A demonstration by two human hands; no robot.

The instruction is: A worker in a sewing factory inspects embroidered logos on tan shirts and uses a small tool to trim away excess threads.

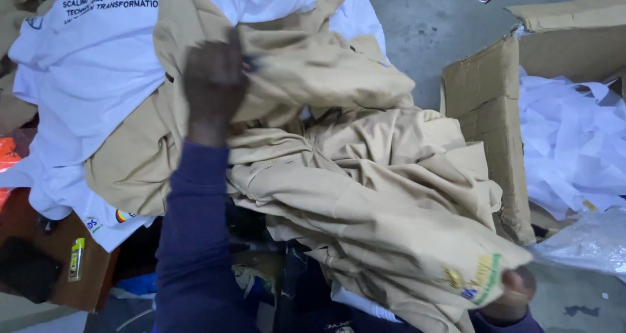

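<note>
1. A person in a dark blue sleeve [195, 242] works a bundle of tan fabric [365, 196] held stretched between both hands, seen from above.
2. The left hand [214, 85] is raised toward the top of the heap, its grip clenched on a fold of the tan fabric; the cloth bunches under and around the fingers and falls away to the right of the hand.
3. The right hand [512, 294] sits low at the near right, its grip pinched shut on a corner of the same tan fabric, where a small green and yellow printed mark [479, 277] shows just left of the fingers.
4. Between the two hands the fabric runs in long creased folds, sloping from upper left down to lower right.
5. White shirts with dark printed lettering [85, 65] lie under and behind the tan cloth at the left, touching it.
6. An open cardboard box [486, 111] stands just right of the bundle on a grey concrete floor [424, 20], filled with crumpled white paper [574, 144]; clear plastic wrap [587, 242] lies near its front.
7. A brown wooden desk [72, 287] edge shows at the lower left, carrying a small yellow lighter [77, 258].
</note>
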